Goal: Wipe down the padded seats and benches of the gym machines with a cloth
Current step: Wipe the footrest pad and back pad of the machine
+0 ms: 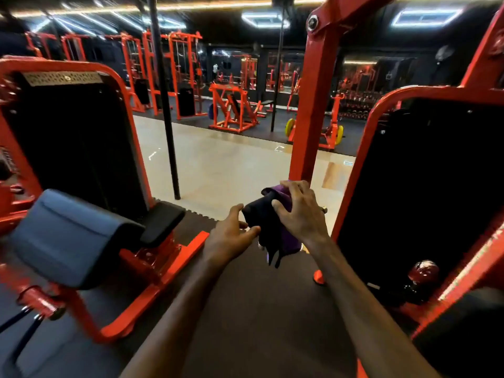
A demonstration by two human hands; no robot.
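Your right hand [298,211] grips the purple cloth [272,227] mid-air at centre, left hand [231,233] pinching its edge; no wiping underway, the grey padded seat [73,238] at 9 o'clock awaits

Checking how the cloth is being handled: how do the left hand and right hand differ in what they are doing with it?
The right hand lies over the top of the cloth, fingers curled round it; the left hand meets only its lower left edge, between thumb and fingertips. The right hand sits higher and farther out than the left hand. Both are bare and hold the cloth in the air, between the red machines.
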